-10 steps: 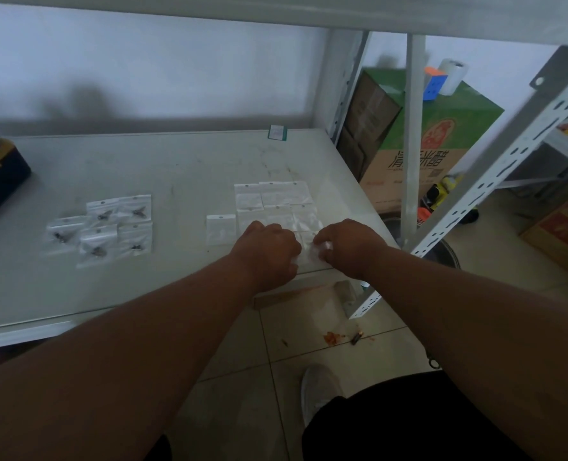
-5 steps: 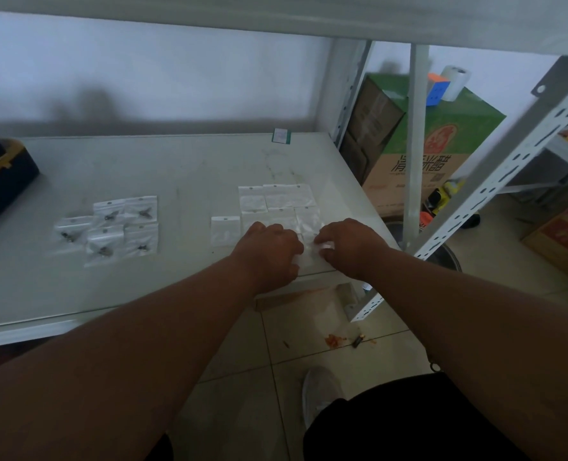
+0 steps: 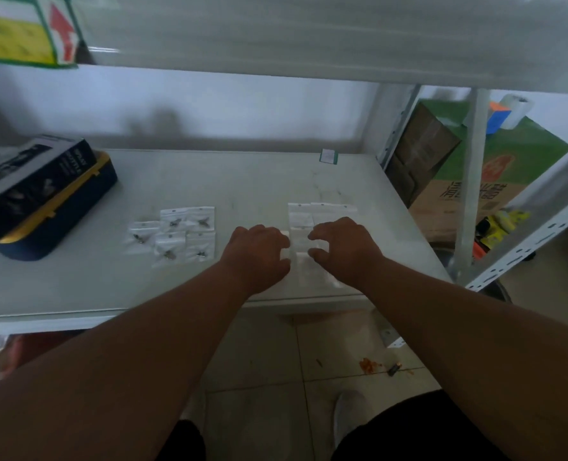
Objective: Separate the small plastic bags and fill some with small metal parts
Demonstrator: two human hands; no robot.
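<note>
On the smooth pale shelf board (image 3: 76, 287), a sheet of empty clear plastic bags (image 3: 300, 251), thin, glossy and rectangular, lies between both hands. The left hand (image 3: 257, 257) and right hand (image 3: 340, 249) rest on its side edges, fingers curled; whether they pinch it cannot be told. Left of that sheet lie five filled bags (image 3: 179, 234) holding small dark metal parts.

Both forearms bare to the frame edge, no sleeves, no watch, no rings or gloves on left hand (image 3: 259, 252) or right hand (image 3: 344, 249). Dark/black shorts (image 3: 418, 430) at bottom of view, legs split approx. down the middle. One pale grey-white shoe (image 3: 349, 414) shows btwn the legs on the tiled floor; detail too blurred for laces or logo.
</note>
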